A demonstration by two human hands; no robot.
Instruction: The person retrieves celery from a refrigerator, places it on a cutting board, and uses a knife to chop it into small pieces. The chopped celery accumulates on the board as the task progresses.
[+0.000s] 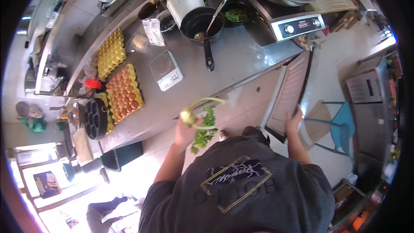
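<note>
My left hand is closed around a bunch of leafy green herbs, possibly celery or coriander. Its pale stem base faces up, and the leaves hang beside my fingers over the floor. To the right, my right hand grips the edge of an under-counter cabinet door, which stands swung out from the steel counter. What lies inside the cabinet is hidden. A white kitchen scale sits on the counter ahead of my left hand.
A black frying pan holds a slotted ladle; its handle points towards me. Egg trays stand left, beside a round multi-hole pan. An induction cooker sits far right. A blue chair stands behind the door. Another person is lower left.
</note>
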